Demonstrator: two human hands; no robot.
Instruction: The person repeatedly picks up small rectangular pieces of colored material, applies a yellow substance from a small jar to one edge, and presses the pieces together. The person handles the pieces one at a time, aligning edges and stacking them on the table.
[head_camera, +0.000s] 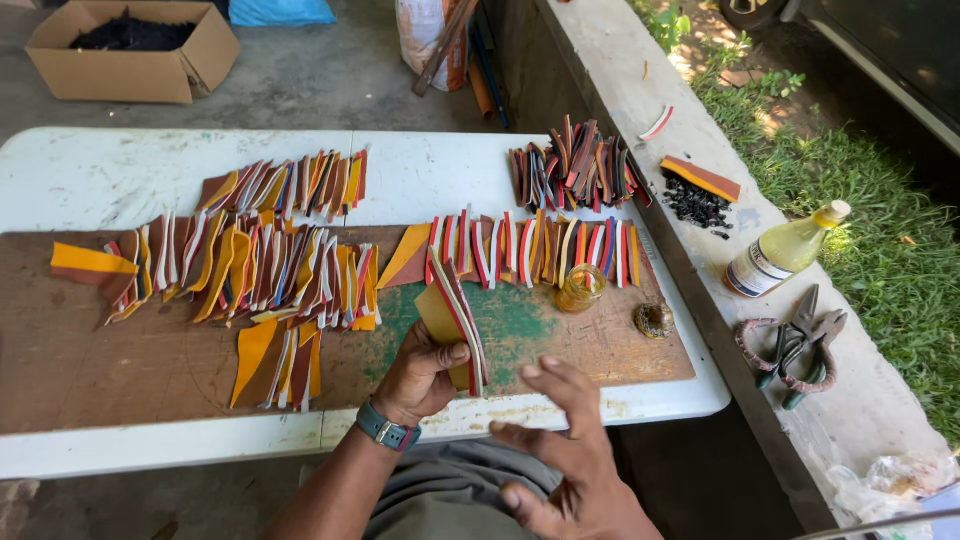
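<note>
Right hand (565, 455) nearest the lens — fingers spread, holding nothing, blurred, hovering just right of the stack. Left hand (420, 375), watch (385, 428) on the wrist, is clamped on a small stack of cut pieces (455, 320) — tan, brown, red and white edges, held tilted above the green patch of the brown work board (100, 380).

Beyond the left hand: a row of the same coloured pieces (530, 250) fanned along the board's far edge. Further left of it, a wider overlapped spread (250, 270), with a few orange ones (275, 360) lying nearer. Another fan (290, 185) sits past that on the white table (80, 170).

Right of the stack: small glass jar (580, 288), then a round brownish lump (654, 320) — possibly a scrubber, hard to tell.

Further right, on the concrete ledge (870, 400): bottle of yellow liquid (785, 250), pliers (800, 340), dark crumbs (695, 207). Cardboard box (130, 50) far beyond on the floor.
</note>
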